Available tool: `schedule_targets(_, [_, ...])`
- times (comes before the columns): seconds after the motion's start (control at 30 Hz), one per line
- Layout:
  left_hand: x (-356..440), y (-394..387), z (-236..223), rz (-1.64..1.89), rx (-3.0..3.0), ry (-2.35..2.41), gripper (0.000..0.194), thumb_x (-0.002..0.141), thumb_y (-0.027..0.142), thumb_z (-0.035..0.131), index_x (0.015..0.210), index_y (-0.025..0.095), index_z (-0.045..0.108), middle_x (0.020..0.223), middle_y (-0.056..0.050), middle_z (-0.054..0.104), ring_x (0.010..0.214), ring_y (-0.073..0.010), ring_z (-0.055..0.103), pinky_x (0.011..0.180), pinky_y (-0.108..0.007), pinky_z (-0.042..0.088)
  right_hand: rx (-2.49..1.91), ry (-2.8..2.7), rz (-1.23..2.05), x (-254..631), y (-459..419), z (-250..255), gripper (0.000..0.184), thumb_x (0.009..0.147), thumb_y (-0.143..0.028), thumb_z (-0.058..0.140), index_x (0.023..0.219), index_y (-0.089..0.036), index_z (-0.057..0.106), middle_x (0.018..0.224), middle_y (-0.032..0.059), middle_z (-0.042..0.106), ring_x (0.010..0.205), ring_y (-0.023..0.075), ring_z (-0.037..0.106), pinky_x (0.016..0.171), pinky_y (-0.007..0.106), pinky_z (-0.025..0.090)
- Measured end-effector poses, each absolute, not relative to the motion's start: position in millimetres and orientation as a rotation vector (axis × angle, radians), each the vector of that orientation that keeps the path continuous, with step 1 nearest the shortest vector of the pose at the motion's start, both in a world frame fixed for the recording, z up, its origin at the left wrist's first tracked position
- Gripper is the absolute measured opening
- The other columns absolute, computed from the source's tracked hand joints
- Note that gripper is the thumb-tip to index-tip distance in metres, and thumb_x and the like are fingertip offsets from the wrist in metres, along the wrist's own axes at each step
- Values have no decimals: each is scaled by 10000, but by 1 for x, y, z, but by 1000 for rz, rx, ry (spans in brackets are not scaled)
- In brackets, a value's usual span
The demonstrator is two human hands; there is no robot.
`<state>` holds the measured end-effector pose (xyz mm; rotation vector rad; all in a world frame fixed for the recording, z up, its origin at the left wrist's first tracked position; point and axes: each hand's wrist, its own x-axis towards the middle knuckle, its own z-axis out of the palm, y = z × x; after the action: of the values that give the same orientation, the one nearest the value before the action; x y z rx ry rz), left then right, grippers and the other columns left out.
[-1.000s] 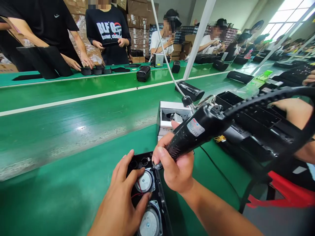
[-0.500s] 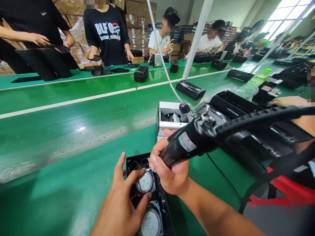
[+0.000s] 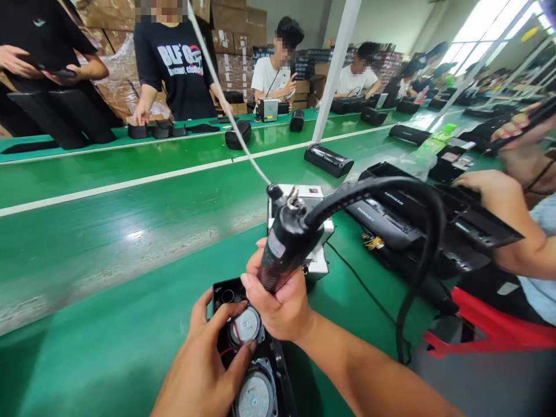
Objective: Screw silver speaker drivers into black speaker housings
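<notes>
My right hand (image 3: 284, 310) is wrapped round a black electric screwdriver (image 3: 290, 234), tilted over the work, with a thick cable leaving its top. Its tip is hidden behind my fingers. Below lies a black speaker housing (image 3: 282, 370) on the green bench, holding an upper round speaker driver (image 3: 248, 325) and a lower speaker driver (image 3: 256, 395). Thin red wires (image 3: 237, 339) run by the upper driver. My left hand (image 3: 202, 356) grips that upper driver, thumb and index finger at its edge, the other fingers over the housing's left side.
A white metal box (image 3: 319, 266) stands just behind the screwdriver. Black speaker units (image 3: 393, 223) are piled to the right, near a co-worker's arm (image 3: 504, 202) and a red stool (image 3: 490, 333). Across the green conveyor (image 3: 143, 231), several people handle black parts.
The screwdriver has swung more upright, its cable now arching down at the right. My left hand keeps its hold on the driver. A co-worker's arms have come further into view at right.
</notes>
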<state>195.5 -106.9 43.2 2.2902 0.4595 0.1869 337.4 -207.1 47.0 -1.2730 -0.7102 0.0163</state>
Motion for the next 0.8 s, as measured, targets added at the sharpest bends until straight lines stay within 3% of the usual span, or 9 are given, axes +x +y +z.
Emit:
schedule_targets(0.23, [199, -106, 17, 406, 2231, 493, 311, 944, 432, 608, 1202, 298, 719, 1539, -103, 499, 1341, -320, 640, 1146, -558, 526, -1154, -758, -80, 343, -221, 65, 133, 1001, -256, 590, 1118, -286, 534, 807, -45, 538, 580, 113, 542, 580, 276, 534])
schedule_targets(0.37, [199, -109, 18, 364, 2206, 600, 341, 915, 444, 610, 1206, 313, 731, 1612, -82, 416, 1318, -320, 655, 1165, -590, 498, -1001, -790, -396, 367, -251, 97, 516, 1018, -179, 589, 1489, -332, 443, 789, -54, 560, 556, 115, 538, 561, 286, 536])
schedule_targets(0.43, [199, -112, 23, 300, 2197, 645, 363, 905, 449, 608, 1226, 323, 721, 1649, -71, 368, 1298, -319, 665, 1186, -611, 470, -1024, -845, -533, 380, -258, 105, 647, 994, -148, 609, 1572, -343, 395, 789, -54, 576, 553, 124, 550, 571, 313, 555])
schedule_targets(0.5, [199, -114, 29, 261, 2186, 672, 370, 900, 443, 608, 1231, 321, 719, 1659, -69, 347, 1324, -333, 646, 1199, -618, 453, -1106, -873, -568, 388, -259, 104, 676, 971, -140, 629, 1578, -330, 400, 792, -48, 586, 567, 135, 567, 595, 340, 572])
schedule_targets(0.63, [201, -114, 40, 155, 2156, 700, 395, 895, 450, 628, 1265, 335, 705, 1683, -47, 288, 1389, -355, 596, 1141, -577, 523, -1199, -856, -469, 388, -255, 96, 548, 940, -117, 660, 1427, -304, 494, 776, -54, 594, 574, 134, 570, 581, 316, 547])
schedule_targets(0.8, [200, -114, 46, 83, 2173, 701, 430, 909, 405, 608, 1329, 332, 660, 1720, -55, 214, 1287, -323, 661, 1103, -552, 540, -1133, -709, -109, 356, -264, 111, 477, 949, -117, 667, 1372, -291, 533, 691, -84, 568, 463, 108, 516, 451, 256, 489])
